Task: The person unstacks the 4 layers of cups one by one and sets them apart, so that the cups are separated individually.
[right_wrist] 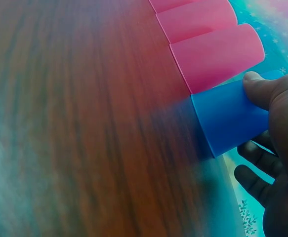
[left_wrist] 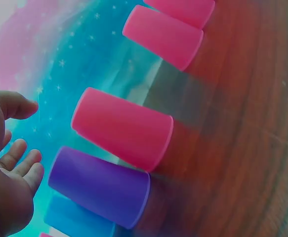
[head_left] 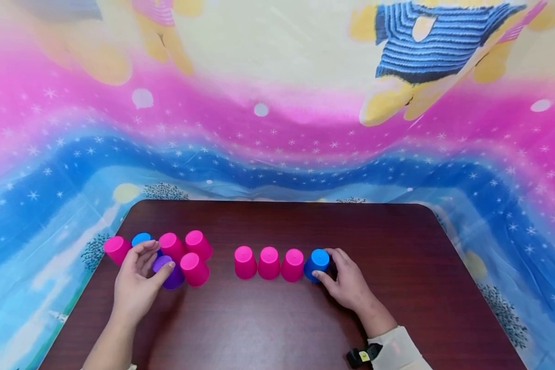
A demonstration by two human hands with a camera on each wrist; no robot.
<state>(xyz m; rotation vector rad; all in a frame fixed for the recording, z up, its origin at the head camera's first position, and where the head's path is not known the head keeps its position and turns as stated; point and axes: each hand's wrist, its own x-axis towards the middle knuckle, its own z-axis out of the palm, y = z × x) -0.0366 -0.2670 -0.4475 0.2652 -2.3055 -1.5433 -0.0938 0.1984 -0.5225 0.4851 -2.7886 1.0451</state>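
At the right end of a short row, my right hand (head_left: 349,282) holds an upside-down blue cup (head_left: 316,266) between thumb and fingers. The thumb (right_wrist: 256,89) lies on the blue cup's near side in the right wrist view. Three upside-down pink cups (head_left: 269,264) stand in line to its left. Over at the left group, my left hand (head_left: 136,288) hovers by a purple cup (head_left: 173,277), thumb and fingers spread with a gap between. In the left wrist view, the fingers (left_wrist: 20,158) are apart from the purple cup (left_wrist: 99,185) and hold nothing.
Around the purple cup stand several pink cups (head_left: 195,270) and another blue cup (head_left: 142,239), partly hidden by the left hand. All rest on a dark brown wooden table (head_left: 268,329). A printed cloth (head_left: 277,128) hangs behind the table's back edge.
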